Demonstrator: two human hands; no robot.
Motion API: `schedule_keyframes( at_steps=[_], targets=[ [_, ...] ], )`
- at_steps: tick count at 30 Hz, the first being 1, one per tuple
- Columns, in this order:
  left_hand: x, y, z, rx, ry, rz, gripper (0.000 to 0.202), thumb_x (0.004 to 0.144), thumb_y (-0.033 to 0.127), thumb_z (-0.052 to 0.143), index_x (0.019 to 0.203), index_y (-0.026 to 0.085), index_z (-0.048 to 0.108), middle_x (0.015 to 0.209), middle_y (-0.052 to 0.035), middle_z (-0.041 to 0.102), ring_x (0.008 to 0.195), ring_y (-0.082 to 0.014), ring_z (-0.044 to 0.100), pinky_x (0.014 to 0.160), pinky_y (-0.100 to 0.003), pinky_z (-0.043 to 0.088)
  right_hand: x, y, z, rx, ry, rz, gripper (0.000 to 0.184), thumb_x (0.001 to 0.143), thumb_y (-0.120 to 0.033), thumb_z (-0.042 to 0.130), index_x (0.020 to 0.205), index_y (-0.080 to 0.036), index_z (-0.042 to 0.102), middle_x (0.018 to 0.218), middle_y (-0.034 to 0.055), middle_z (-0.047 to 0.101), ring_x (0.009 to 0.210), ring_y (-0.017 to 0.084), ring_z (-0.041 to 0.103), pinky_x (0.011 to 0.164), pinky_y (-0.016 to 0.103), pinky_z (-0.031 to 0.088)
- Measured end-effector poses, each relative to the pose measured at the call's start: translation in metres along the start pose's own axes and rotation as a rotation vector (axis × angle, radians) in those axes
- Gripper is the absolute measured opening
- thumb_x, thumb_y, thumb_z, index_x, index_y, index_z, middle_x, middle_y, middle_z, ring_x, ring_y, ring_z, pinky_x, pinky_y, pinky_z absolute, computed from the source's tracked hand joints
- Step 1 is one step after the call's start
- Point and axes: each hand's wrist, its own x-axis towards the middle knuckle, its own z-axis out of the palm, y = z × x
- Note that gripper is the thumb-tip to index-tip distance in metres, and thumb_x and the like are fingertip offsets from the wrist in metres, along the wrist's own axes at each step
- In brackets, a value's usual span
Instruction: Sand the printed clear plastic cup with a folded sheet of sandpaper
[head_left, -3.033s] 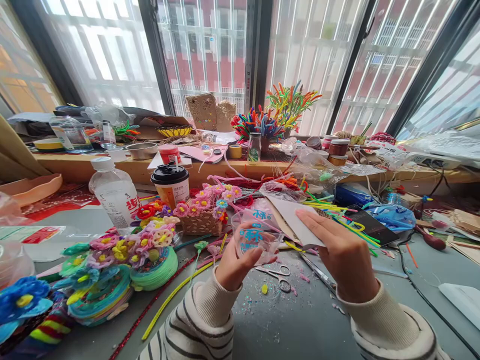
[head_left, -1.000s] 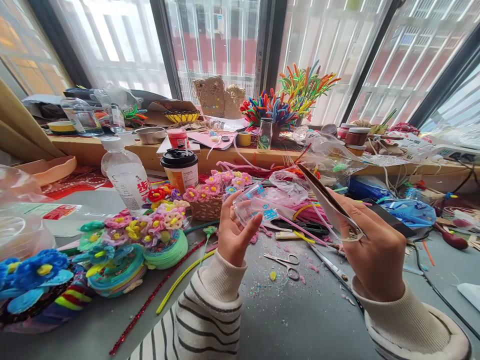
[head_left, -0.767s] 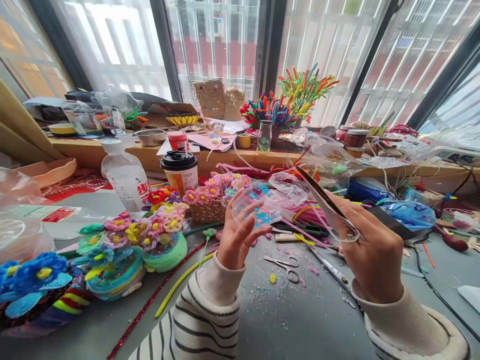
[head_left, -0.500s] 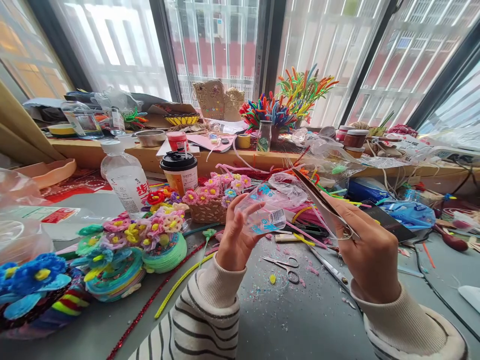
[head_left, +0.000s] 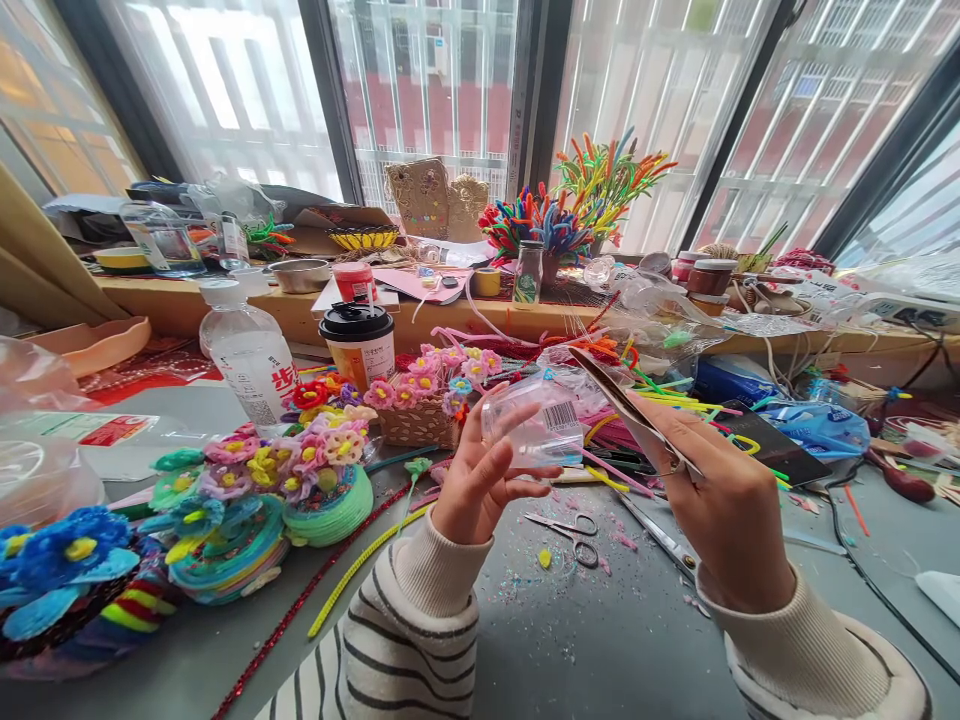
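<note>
Well to the left of my left grip stand a water bottle (head_left: 251, 358) and a lidded paper cup (head_left: 360, 345), and a basket of flowers (head_left: 420, 418) sits just beside it. My left hand (head_left: 480, 488) holds a clear plastic cup (head_left: 534, 425) off the table, fingertips and thumb spread around its wall. Below that grip lie scissors (head_left: 568, 530). To its right, my right hand (head_left: 720, 500) pinches a tilted card (head_left: 621, 402). The card's upper edge is close to the plastic cup, but I cannot tell if they touch.
</note>
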Motion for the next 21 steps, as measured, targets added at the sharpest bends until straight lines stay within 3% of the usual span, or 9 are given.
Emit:
schedule_keyframes(
  at_steps=[3,5,8,10,14,17,21],
  targets=[
    [0.0,-0.001,0.001,-0.027,0.008,0.007,0.068,0.06,0.034,0.073,0.118,0.038,0.037,0.124,-0.0045,0.049,0.086,-0.0185,0.063,0.063,-0.028,0.056,0.0,0.001,0.001,-0.006,-0.005,-0.002,0.044,0.079,-0.006,0.047,0.119,-0.024,0.052,0.113,0.0017,0.062,0.102,0.017,0.058,0.09,0.03,0.047],
    [0.001,-0.004,0.001,-0.024,0.023,0.058,0.067,0.056,0.041,0.074,0.113,0.037,0.04,0.121,-0.0042,0.05,0.093,-0.02,0.059,0.063,-0.029,0.056,-0.001,0.001,0.001,-0.015,-0.002,-0.007,0.044,0.079,-0.006,0.048,0.119,-0.023,0.052,0.112,0.0018,0.062,0.101,0.016,0.059,0.09,0.029,0.047],
    [0.002,-0.009,0.0,0.004,0.064,0.098,0.056,0.06,0.051,0.069,0.107,0.034,0.043,0.115,-0.0045,0.053,0.086,-0.0184,0.06,0.057,-0.029,0.056,-0.001,0.0,0.001,-0.025,0.003,0.001,0.045,0.079,-0.005,0.046,0.119,-0.024,0.052,0.112,0.0015,0.062,0.101,0.016,0.059,0.089,0.029,0.047],
    [0.003,-0.011,-0.001,0.069,0.085,0.119,0.049,0.065,0.048,0.066,0.107,0.033,0.045,0.112,-0.0045,0.055,0.077,-0.0162,0.061,0.056,-0.028,0.055,-0.001,-0.001,0.001,-0.025,0.002,0.005,0.046,0.078,-0.004,0.045,0.119,-0.023,0.052,0.112,0.0018,0.062,0.101,0.016,0.059,0.088,0.03,0.047],
    [0.004,-0.012,-0.002,0.195,0.004,0.259,0.058,0.064,0.031,0.071,0.116,0.037,0.046,0.13,-0.0035,0.045,0.092,-0.0201,0.061,0.079,-0.036,0.053,0.0,-0.003,0.001,-0.002,-0.02,-0.007,0.046,0.079,-0.004,0.041,0.12,-0.022,0.052,0.114,0.0035,0.061,0.103,0.017,0.058,0.09,0.032,0.047],
    [0.005,-0.013,-0.002,0.188,-0.043,0.284,0.061,0.065,0.023,0.07,0.118,0.04,0.045,0.133,-0.0012,0.043,0.105,-0.0213,0.057,0.09,-0.037,0.048,-0.001,-0.003,0.002,0.018,0.012,-0.019,0.047,0.078,-0.003,0.039,0.12,-0.022,0.052,0.114,0.0035,0.061,0.105,0.017,0.057,0.092,0.031,0.046],
    [0.007,-0.018,-0.004,0.164,-0.019,0.296,0.057,0.061,0.034,0.072,0.113,0.032,0.047,0.118,-0.0055,0.054,0.104,-0.0242,0.057,0.091,-0.042,0.046,-0.002,-0.002,0.004,0.03,0.035,-0.045,0.047,0.079,-0.004,0.041,0.121,-0.023,0.051,0.114,0.0029,0.061,0.104,0.017,0.057,0.091,0.03,0.047]
  ],
)
